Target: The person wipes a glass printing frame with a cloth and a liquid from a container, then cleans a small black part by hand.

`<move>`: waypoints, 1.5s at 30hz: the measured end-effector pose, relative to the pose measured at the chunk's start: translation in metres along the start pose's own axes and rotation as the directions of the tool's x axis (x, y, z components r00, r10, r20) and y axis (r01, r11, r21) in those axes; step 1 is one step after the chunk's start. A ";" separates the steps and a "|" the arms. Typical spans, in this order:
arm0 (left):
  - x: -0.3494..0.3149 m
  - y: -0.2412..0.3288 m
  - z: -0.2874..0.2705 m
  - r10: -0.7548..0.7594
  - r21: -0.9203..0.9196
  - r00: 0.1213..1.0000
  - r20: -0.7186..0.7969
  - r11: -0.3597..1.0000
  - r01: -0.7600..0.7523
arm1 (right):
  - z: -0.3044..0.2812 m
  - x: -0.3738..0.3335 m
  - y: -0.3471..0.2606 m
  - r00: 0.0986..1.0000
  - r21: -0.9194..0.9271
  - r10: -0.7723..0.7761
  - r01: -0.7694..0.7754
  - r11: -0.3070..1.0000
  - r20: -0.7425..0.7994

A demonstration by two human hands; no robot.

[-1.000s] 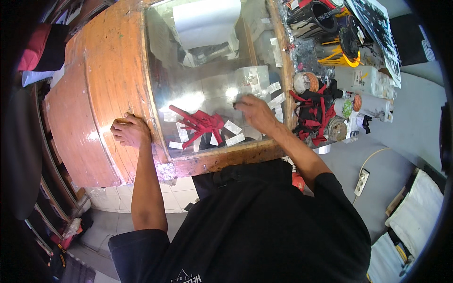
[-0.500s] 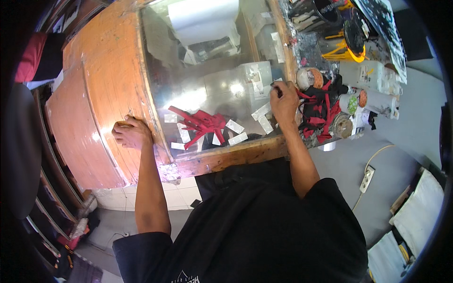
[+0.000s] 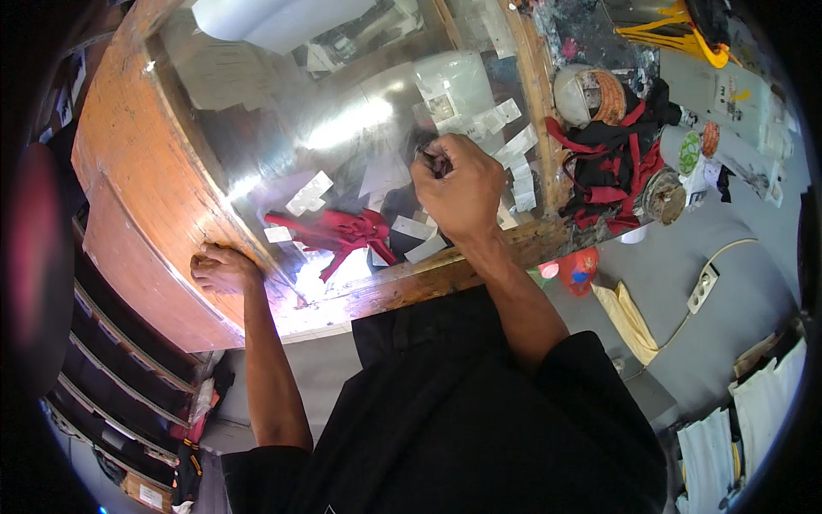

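Note:
My right hand (image 3: 458, 193) hovers over the glass counter top (image 3: 257, 128), fingers pinched on a small dark object (image 3: 432, 159) that is too small to tell apart. White paper slips (image 3: 514, 147) lie scattered around it. A bundle of red cloth strips (image 3: 338, 233) lies on the glass just left of that hand. My left hand (image 3: 224, 267) rests curled on the wooden frame (image 3: 145, 180) at the counter's near left corner and holds nothing.
Right of the glass, a heap of red and black straps (image 3: 616, 167), a round woven-edged cap (image 3: 586, 94) and a yellow object (image 3: 676, 26) crowd the side ledge. A power strip (image 3: 706, 287) and a red item (image 3: 578, 267) lie on the floor. Dark shelves (image 3: 111, 360) stand at left.
My right hand has come back left from the wooden edge by the strap heap to above the glass near the paper slips. My left hand stayed on the frame.

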State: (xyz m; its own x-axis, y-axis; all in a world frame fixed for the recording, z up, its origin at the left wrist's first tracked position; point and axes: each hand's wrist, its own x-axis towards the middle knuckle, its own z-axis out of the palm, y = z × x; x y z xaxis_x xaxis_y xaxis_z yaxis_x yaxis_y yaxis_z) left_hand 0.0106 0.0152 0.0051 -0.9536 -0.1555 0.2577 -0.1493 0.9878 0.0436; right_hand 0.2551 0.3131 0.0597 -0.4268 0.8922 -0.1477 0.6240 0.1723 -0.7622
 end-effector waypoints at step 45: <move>0.010 -0.010 -0.006 -0.009 -0.033 0.992 0.122 0.999 0.013 | -0.013 -0.033 0.033 0.974 0.034 -0.003 0.011 0.999 -0.225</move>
State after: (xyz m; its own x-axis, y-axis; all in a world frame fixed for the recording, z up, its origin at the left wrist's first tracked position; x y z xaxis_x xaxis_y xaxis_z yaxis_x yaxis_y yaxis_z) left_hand 0.0045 0.0042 0.0127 -0.9771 -0.1624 0.1375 -0.1526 0.9851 0.0791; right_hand 0.2982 0.2948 0.0474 -0.2708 0.9626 0.0000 0.5969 0.1679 -0.7845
